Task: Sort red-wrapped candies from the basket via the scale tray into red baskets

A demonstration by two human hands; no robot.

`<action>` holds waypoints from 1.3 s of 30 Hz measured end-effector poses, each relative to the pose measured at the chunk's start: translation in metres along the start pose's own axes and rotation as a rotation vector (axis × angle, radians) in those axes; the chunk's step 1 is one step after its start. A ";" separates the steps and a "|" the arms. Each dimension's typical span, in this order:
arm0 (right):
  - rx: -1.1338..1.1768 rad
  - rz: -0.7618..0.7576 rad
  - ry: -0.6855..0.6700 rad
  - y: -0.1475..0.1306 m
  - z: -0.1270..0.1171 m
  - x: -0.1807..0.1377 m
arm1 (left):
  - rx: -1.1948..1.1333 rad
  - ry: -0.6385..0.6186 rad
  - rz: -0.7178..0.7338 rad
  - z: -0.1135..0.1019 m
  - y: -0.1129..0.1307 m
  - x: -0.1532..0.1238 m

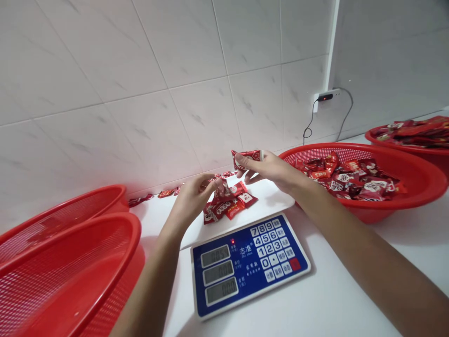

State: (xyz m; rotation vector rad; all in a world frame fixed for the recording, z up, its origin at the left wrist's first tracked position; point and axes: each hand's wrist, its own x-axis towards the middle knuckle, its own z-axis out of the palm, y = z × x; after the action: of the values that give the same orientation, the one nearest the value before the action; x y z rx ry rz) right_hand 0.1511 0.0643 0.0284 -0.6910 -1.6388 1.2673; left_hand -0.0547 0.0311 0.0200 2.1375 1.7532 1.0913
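My right hand (261,168) grips a small red wrapped packet (249,158) with a pale edge, held up above the white pan (277,201) of a digital scale. To its left, my left hand (196,194) is closed, with thumb and fingers pinching another small red-and-white packet (221,191) just over a heap. That heap of red wrapped packets (228,209) lies on the pan. In front of the pan is the scale's blue panel (245,267), with number keys and three lit-grey displays. The tips of my left fingers are partly hidden.
On the right, a red basket (414,192) holds many red packets, with another filled basket (435,152) behind it. Two red baskets (129,234) stand at left. Loose packets (164,193) line the tiled wall. A plugged charger (325,98) trails cables.
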 end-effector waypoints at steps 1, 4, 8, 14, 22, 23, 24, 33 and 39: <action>-0.002 -0.004 -0.001 -0.001 0.001 -0.001 | 0.020 0.039 -0.018 -0.002 0.001 -0.001; -0.018 -0.011 -0.004 -0.003 0.002 -0.003 | 0.037 0.155 -0.049 -0.013 0.008 -0.004; -0.032 0.001 0.022 -0.003 0.003 -0.003 | -0.002 0.224 -0.001 -0.024 0.017 -0.009; -0.050 0.008 0.030 -0.001 0.003 -0.001 | 0.016 0.245 0.049 -0.021 0.022 -0.011; -0.045 0.009 0.018 0.000 0.001 -0.001 | 0.019 0.193 0.025 -0.015 0.022 -0.011; -0.045 0.010 0.018 0.001 0.001 -0.001 | 0.020 0.188 0.027 -0.015 0.021 -0.011; -0.044 0.009 0.017 0.001 0.001 -0.001 | 0.020 0.185 0.028 -0.015 0.022 -0.011; -0.027 -0.014 0.066 -0.009 -0.007 -0.004 | -0.008 0.115 0.105 -0.011 0.017 -0.011; 0.012 -0.050 0.102 -0.016 -0.018 -0.007 | -0.001 -0.079 0.109 -0.003 0.017 -0.005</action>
State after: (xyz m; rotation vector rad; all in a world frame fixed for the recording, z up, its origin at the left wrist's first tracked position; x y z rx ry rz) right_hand 0.1723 0.0612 0.0417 -0.6921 -1.5548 1.1864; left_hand -0.0442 0.0209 0.0296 2.2656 1.6191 1.0175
